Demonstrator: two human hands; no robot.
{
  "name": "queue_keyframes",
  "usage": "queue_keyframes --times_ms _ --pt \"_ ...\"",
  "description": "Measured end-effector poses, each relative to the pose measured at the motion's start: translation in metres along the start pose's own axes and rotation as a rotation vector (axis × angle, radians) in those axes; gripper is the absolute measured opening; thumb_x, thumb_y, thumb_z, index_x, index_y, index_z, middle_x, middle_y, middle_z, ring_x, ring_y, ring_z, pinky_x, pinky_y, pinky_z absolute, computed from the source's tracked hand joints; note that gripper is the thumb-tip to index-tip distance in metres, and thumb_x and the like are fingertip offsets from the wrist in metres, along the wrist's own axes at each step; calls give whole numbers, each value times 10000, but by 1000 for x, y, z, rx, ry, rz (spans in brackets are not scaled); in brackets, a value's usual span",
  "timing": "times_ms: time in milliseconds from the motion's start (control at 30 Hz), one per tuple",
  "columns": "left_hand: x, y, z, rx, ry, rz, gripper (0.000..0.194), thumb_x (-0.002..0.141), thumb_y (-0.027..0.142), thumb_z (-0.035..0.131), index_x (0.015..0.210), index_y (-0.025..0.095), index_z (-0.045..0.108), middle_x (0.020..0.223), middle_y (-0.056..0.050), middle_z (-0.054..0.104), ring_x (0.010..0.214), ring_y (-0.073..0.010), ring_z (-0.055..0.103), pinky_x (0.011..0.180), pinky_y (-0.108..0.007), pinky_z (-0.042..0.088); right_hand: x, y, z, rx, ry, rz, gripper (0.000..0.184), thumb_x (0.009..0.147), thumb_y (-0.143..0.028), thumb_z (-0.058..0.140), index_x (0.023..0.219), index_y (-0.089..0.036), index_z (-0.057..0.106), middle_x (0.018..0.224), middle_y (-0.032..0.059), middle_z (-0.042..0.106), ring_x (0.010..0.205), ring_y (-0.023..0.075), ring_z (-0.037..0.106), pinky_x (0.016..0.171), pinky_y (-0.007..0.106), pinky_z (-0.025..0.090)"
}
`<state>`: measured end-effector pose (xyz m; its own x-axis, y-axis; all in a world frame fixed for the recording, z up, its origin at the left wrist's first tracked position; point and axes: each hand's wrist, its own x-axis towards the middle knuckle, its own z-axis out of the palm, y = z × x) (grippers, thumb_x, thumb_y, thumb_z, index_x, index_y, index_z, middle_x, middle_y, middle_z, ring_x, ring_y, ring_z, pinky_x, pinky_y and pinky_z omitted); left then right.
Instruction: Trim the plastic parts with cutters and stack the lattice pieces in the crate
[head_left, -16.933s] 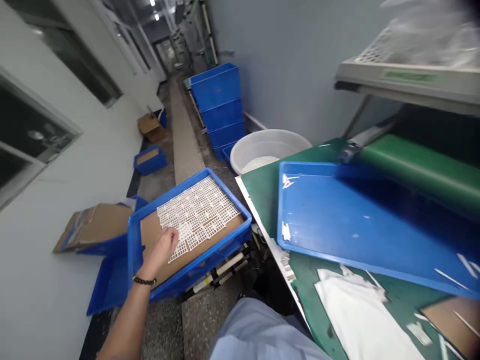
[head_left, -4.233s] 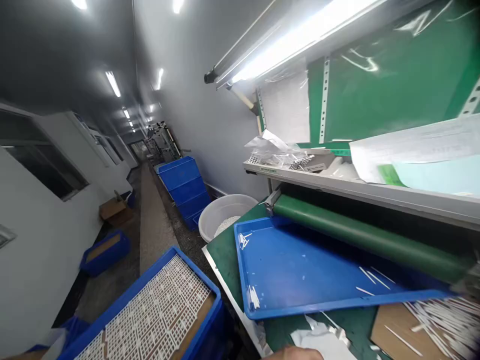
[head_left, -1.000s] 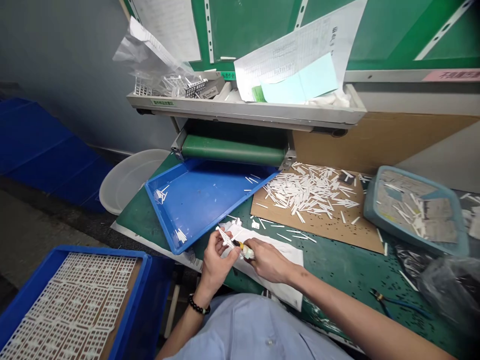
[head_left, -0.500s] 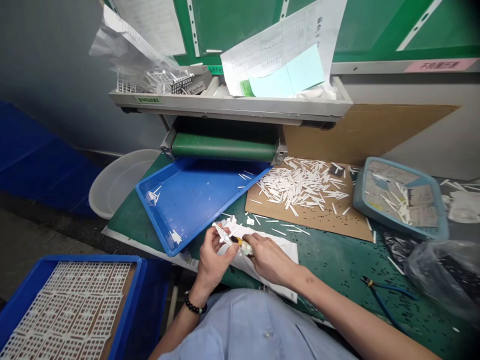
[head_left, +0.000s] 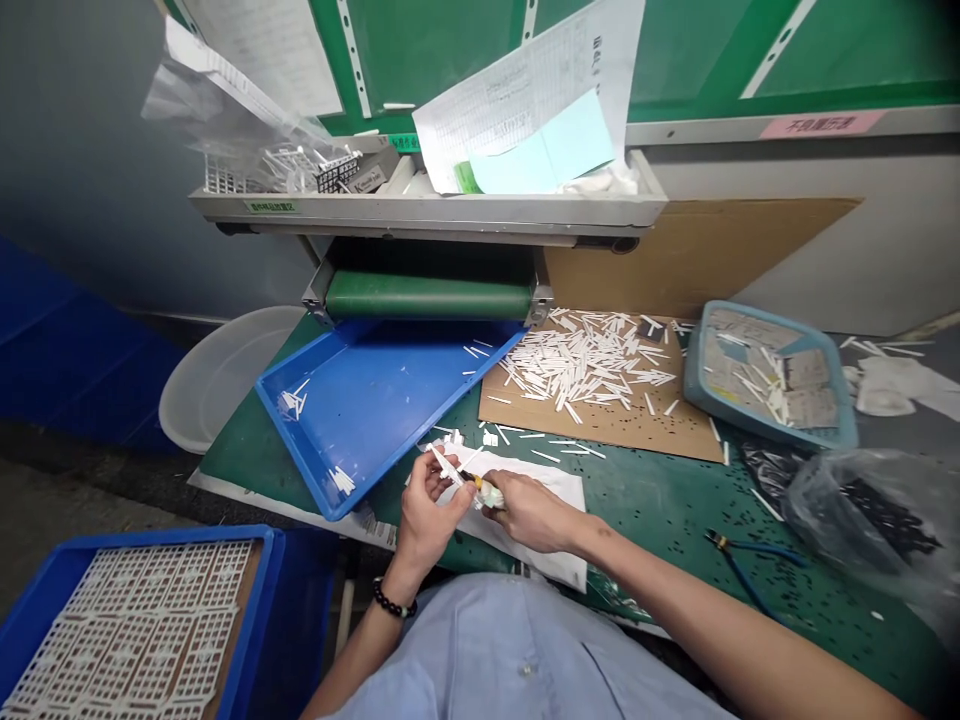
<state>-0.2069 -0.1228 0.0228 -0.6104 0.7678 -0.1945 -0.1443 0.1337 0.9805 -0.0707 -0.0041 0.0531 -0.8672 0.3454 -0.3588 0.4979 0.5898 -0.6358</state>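
White plastic lattice strip (head_left: 444, 465) pinched above white cloth (head_left: 559, 487) at green workbench (head_left: 660, 510)
The strip is held between thumb and fingertips of the left hand (head_left: 427, 515); a yellow-handled tool (head_left: 471, 481) is clasped in the curled right hand (head_left: 531, 512). A slip of the tool could snap the thin strip.

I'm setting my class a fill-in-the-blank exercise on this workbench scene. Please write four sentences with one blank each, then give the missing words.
1. The beaded bracelet is on the person's ____ wrist.
2. The small yellow-and-white item is pinched by the ____ hand, while the other hand holds a small white piece.
3. Loose white strips lie heaped on a sheet of ____.
4. The pliers have ____ handles.

Missing words: left, right, cardboard, blue.
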Motion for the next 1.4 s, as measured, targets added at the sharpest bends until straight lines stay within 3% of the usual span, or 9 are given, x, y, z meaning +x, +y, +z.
queue_keyframes --times_ms 300,433,633,767,867,1033,1200,1400 --pt "38 -22 48 2 -140 -99 553 683 335 763 1134 121 525 1080 -147 629 958 -210 651 882 -378 518 -5 55 1 9 -4 203 259 865 -349 471 1010 -177 598 952 97 688 844 227 628 691 284 391" --pt "53 -34 60 -49 -172 -106 497 678 376 766 1060 121 578 1066 -140 646 986 -209 637 903 -370 497 1 71 -3 -23 1 259 275 855 -389 491 980 -193 637 915 105 700 843 254 642 686 306 398" --pt "51 -33 54 -164 -118 -174 514 686 411 754 1074 129 567 1018 -134 682 959 -209 647 875 -352 497 9 73 -1 -54 63 320 340 874 -447 462 1002 -175 621 956 139 695 900 281 644 699 320 405" --pt "43 -26 30 -219 -212 -232 400 751 405 662 1047 142 601 1030 -124 691 929 -213 653 849 -355 502 0 69 -2 -76 98 322 326 899 -430 416 1027 -175 574 962 136 685 914 294 634 725 341 400" --pt "35 -26 6 113 -215 -189 314 761 357 630 995 147 641 998 -107 681 897 -220 642 852 -368 498 -15 67 -4 -108 152 329 297 909 -388 406 1076 -175 529 1042 139 653 936 291 618 731 342 393" --pt "20 -34 -19 804 111 142 441 821 325 576 1222 148 528 1132 -151 548 1017 -260 583 890 -412 476 -39 82 -6 -267 299 506 263 915 -338 408 1091 -165 498 1098 157 582 989 308 579 723 352 389" --pt "21 -38 -8 1099 -22 300 227 913 261 433 1043 183 602 990 -105 558 896 -223 602 816 -353 489 -57 105 1 -412 397 680 391 928 -443 381 1142 -132 484 1016 173 564 924 329 579 679 365 396" --pt "37 -42 10 1345 -75 247 230 900 176 418 967 130 634 974 -135 587 892 -236 604 802 -347 490 -70 123 18 -488 424 685 548 911 -511 371 1261 -97 445 1051 200 568 965 372 568 726 418 432"
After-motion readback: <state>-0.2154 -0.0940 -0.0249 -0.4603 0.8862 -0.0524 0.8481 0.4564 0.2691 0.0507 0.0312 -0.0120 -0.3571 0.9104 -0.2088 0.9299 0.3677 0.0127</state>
